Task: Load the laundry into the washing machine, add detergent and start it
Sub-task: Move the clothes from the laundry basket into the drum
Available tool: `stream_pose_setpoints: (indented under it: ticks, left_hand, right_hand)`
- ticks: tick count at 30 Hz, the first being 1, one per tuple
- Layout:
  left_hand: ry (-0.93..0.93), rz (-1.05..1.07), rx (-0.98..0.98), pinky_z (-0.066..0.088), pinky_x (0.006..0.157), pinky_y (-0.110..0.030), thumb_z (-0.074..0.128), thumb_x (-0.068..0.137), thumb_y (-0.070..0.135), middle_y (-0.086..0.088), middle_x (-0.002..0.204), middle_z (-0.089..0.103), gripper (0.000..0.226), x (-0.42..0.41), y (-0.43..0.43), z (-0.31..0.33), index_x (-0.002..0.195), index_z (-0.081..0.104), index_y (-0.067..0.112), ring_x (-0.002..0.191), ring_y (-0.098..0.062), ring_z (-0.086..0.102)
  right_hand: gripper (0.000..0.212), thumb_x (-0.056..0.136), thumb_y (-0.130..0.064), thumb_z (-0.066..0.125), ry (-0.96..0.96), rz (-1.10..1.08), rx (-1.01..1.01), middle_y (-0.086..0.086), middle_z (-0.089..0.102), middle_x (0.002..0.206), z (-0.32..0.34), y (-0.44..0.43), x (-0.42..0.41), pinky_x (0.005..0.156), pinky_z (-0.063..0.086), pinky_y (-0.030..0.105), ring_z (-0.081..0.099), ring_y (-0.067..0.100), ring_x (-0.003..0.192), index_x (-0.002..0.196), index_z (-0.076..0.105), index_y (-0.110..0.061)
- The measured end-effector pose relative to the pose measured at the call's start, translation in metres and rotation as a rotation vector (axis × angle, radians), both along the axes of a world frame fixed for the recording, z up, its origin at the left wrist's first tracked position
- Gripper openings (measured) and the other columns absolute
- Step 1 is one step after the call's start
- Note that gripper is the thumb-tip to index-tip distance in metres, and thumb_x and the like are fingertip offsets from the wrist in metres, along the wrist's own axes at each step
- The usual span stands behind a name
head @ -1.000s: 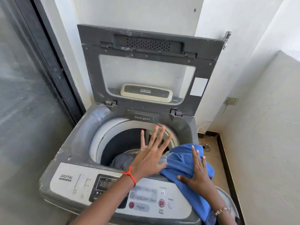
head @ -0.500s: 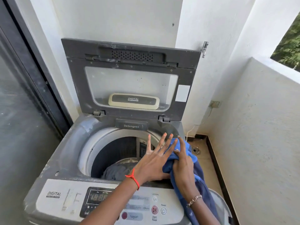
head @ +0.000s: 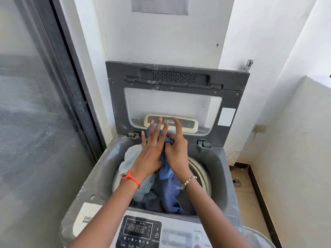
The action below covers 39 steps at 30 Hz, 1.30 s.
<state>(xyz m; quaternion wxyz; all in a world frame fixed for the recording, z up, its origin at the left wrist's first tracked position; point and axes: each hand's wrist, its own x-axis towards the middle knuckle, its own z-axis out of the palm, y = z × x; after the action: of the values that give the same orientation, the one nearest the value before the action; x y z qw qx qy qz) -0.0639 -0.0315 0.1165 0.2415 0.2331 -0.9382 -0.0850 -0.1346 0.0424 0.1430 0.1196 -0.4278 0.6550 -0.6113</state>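
Lifting blue garment [head: 165,169] off machine's right edge, you now hold it over drum [head: 200,169], tail trailing inside. Right hand [head: 176,151] grips cloth; left hand [head: 152,149] flat, fingers straight, pressing it. Loading likely near done; detergent, start pending.

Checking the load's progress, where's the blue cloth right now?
Centre of the head view, the blue cloth is between the left hand and right hand, over the drum.

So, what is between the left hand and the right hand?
The blue garment: the left hand presses flat against it, the right hand grips it, and it hangs into the drum. The head view shows this.
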Motion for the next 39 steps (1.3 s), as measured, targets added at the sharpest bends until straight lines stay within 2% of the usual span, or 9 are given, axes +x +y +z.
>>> stream_pose_setpoints:
  ticks: [6, 8, 15, 22, 24, 28, 33, 36, 39]
  left_hand:
    - [-0.385, -0.071, 0.189, -0.005, 0.113, -0.061, 0.046, 0.069, -0.007, 0.000, 0.143, -0.044, 0.113, 0.005, 0.028, -0.055, 0.126, -0.043, 0.032, 0.136, -0.024, -0.035]
    - [-0.409, -0.151, 0.213, -0.010, 0.112, -0.060, 0.053, 0.072, 0.000, -0.001, 0.145, -0.044, 0.116, -0.009, 0.044, -0.055, 0.126, -0.045, 0.032, 0.134, -0.023, -0.038]
    - [-0.240, -0.427, 0.210, -0.018, 0.108, -0.052, 0.068, 0.078, 0.035, 0.008, 0.141, -0.045, 0.119, -0.109, 0.154, -0.031, 0.132, -0.038, 0.029, 0.133, -0.013, -0.038]
    - [-0.277, -0.557, 0.331, -0.012, 0.110, -0.054, 0.068, 0.075, 0.022, 0.001, 0.154, -0.029, 0.117, -0.179, 0.283, -0.089, 0.139, -0.031, 0.023, 0.140, -0.017, -0.027]
    - [-0.298, -0.557, 0.375, -0.012, 0.111, -0.054, 0.062, 0.076, 0.010, 0.000, 0.154, -0.029, 0.112, -0.188, 0.313, -0.121, 0.141, -0.029, 0.023, 0.141, -0.019, -0.027]
    - [-0.393, -0.486, 0.427, -0.011, 0.115, -0.054, 0.049, 0.080, 0.000, -0.002, 0.154, -0.029, 0.101, -0.196, 0.352, -0.207, 0.139, -0.030, 0.023, 0.140, -0.020, -0.029]
    - [-0.549, -0.388, 0.472, -0.007, 0.116, -0.054, 0.038, 0.076, 0.011, 0.001, 0.147, -0.036, 0.104, -0.204, 0.371, -0.359, 0.125, -0.050, 0.035, 0.139, -0.018, -0.031]
    - [-0.710, -0.356, 0.414, -0.002, 0.115, -0.055, 0.051, 0.082, 0.017, 0.002, 0.142, -0.040, 0.115, -0.211, 0.370, -0.459, 0.113, -0.058, 0.038, 0.134, -0.024, -0.036]
    - [-0.846, -0.321, 0.272, -0.009, 0.115, -0.055, 0.062, 0.082, 0.044, 0.004, 0.137, -0.046, 0.125, -0.220, 0.365, -0.554, 0.120, -0.056, 0.027, 0.128, -0.022, -0.041]
  right_hand:
    - [0.077, 0.074, 0.013, 0.054, -0.088, 0.001, 0.288, 0.013, 0.064, 0.116, -0.090, 0.041, -0.031, 0.090, 0.050, 0.027, 0.061, 0.015, 0.108, 0.140, 0.030, -0.018]
    - [0.075, 0.077, 0.010, 0.061, -0.126, -0.095, 0.276, 0.007, 0.061, 0.121, -0.088, 0.071, -0.048, 0.091, 0.045, 0.011, 0.055, 0.011, 0.115, 0.140, 0.030, -0.016]
    - [0.072, 0.079, -0.006, 0.069, -0.103, -0.540, 0.178, 0.003, 0.061, 0.124, -0.083, 0.218, -0.110, 0.091, 0.050, 0.032, 0.066, 0.018, 0.098, 0.139, 0.031, -0.017]
    - [0.070, 0.079, 0.000, 0.064, -0.154, -0.783, 0.368, 0.008, 0.063, 0.122, -0.167, 0.347, -0.129, 0.089, 0.051, 0.026, 0.066, 0.017, 0.093, 0.140, 0.032, -0.014]
    - [0.071, 0.081, 0.000, 0.064, -0.224, -0.786, 0.395, 0.006, 0.061, 0.123, -0.196, 0.370, -0.131, 0.086, 0.047, 0.011, 0.063, 0.009, 0.099, 0.141, 0.030, -0.015]
    - [0.077, 0.084, -0.013, 0.065, -0.331, -0.759, 0.463, -0.005, 0.055, 0.130, -0.266, 0.396, -0.136, 0.096, 0.045, 0.025, 0.053, 0.012, 0.119, 0.146, 0.020, -0.023]
    - [0.068, 0.087, -0.012, 0.062, -0.384, -0.652, 0.578, -0.055, 0.008, 0.125, -0.394, 0.408, -0.150, 0.087, 0.032, -0.004, 0.030, -0.018, 0.120, 0.145, 0.027, -0.016]
    - [0.074, 0.087, -0.014, 0.062, -0.389, -0.514, 0.709, -0.062, 0.000, 0.123, -0.487, 0.415, -0.158, 0.097, 0.039, 0.014, 0.035, -0.003, 0.128, 0.147, 0.019, -0.020]
    - [0.090, 0.084, -0.020, 0.065, -0.229, -0.362, 0.857, -0.026, -0.008, 0.147, -0.572, 0.420, -0.171, 0.115, 0.024, 0.036, 0.018, 0.014, 0.143, 0.146, 0.000, -0.023]
